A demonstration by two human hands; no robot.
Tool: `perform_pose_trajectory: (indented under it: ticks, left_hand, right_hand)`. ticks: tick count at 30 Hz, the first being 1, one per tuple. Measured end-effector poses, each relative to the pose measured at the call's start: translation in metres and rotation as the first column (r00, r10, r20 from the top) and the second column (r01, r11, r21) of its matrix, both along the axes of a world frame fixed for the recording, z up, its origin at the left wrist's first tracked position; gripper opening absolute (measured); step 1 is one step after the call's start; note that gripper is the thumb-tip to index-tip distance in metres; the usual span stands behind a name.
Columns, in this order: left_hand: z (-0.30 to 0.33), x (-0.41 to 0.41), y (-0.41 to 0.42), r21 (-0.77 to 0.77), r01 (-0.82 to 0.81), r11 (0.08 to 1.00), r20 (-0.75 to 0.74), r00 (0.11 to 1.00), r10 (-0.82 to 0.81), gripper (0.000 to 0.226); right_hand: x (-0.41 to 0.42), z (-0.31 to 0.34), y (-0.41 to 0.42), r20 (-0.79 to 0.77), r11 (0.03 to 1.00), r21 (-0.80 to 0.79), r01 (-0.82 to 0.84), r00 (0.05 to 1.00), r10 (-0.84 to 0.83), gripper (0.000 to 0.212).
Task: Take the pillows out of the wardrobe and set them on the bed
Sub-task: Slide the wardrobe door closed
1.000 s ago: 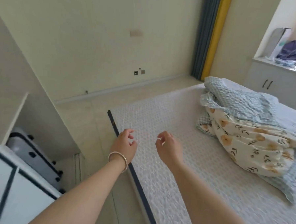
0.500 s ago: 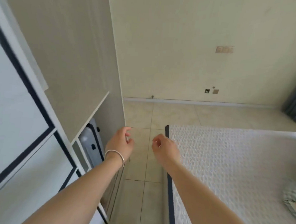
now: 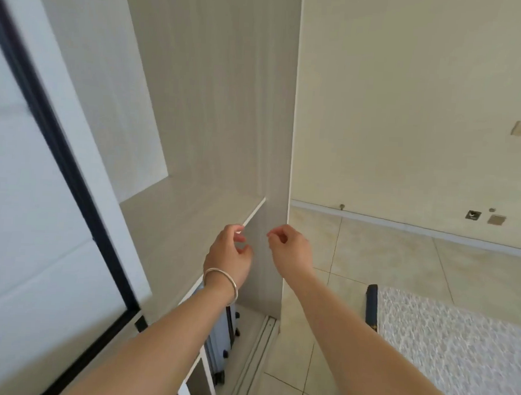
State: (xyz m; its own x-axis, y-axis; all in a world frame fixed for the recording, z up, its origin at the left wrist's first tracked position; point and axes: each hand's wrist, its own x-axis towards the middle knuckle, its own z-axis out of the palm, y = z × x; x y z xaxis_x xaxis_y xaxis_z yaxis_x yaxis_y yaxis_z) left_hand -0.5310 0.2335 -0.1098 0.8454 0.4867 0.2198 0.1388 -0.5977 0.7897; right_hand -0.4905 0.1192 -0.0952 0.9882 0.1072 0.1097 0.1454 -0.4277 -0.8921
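I face the open wardrobe, a pale wood-grain cabinet with a bare shelf at chest height. No pillow shows in it. My left hand, with a silver bangle on the wrist, hovers in front of the shelf's edge, fingers loosely curled and holding nothing. My right hand is level with it, just in front of the wardrobe's side panel, fingers also loosely curled and empty. The bed, with a white textured mattress and a dark edge, is at the lower right.
A white sliding door with a black frame covers the wardrobe's left part. A grey suitcase stands under the shelf. The door track runs along the tiled floor. A cream wall with sockets is behind.
My view has swung left from the bed and folded quilt to the wardrobe. Both hands stay raised and empty, and now sit in front of the shelf.
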Motion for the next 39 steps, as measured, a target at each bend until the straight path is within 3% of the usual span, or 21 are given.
perform_pose_trajectory:
  ticks: [3,10,19,26,30,34,37,39]
  left_hand:
    - [0.004,0.016,0.016,-0.009,-0.065,0.998,0.013,0.998,0.065,0.034]
    - [0.013,0.041,0.044,0.046,-0.287,0.957,0.06,0.957,0.285,0.031]
    - [0.028,0.026,0.049,0.079,-0.567,0.82,0.136,0.821,0.555,0.033]
    - [0.033,-0.023,0.032,0.21,-0.669,0.713,0.147,0.743,0.653,0.034]
    - [0.043,-0.047,0.02,0.26,-0.659,0.706,0.187,0.751,0.633,0.019]
    - [0.05,-0.063,0.004,0.571,-0.519,0.636,0.267,0.85,0.454,0.015]
    - [0.057,-0.076,0.001,0.618,-0.553,0.559,0.373,0.832,0.411,0.017]
    - [0.058,-0.09,0.004,0.652,-0.584,0.483,0.425,0.809,0.405,0.019]
  right_hand:
    - [0.024,0.01,0.035,0.002,0.989,0.101,-0.107,0.994,0.108,0.019]
    - [0.064,0.032,0.097,0.06,0.896,0.172,-0.409,0.913,0.404,0.017]
    - [0.073,0.074,0.128,0.116,0.616,0.276,-0.738,0.662,0.741,0.018]
    - [0.035,0.097,0.133,0.082,0.409,0.225,-0.885,0.435,0.897,0.011]
    - [0.0,0.112,0.127,0.083,0.257,0.2,-0.945,0.278,0.957,0.019]
    - [-0.023,0.132,0.117,0.11,0.006,0.096,-0.995,0.017,0.994,0.033]
    - [-0.036,0.138,0.118,0.141,0.007,0.046,-0.999,0.013,0.99,0.055]
    - [-0.043,0.135,0.121,0.161,0.053,0.06,-0.997,0.063,0.985,0.052]
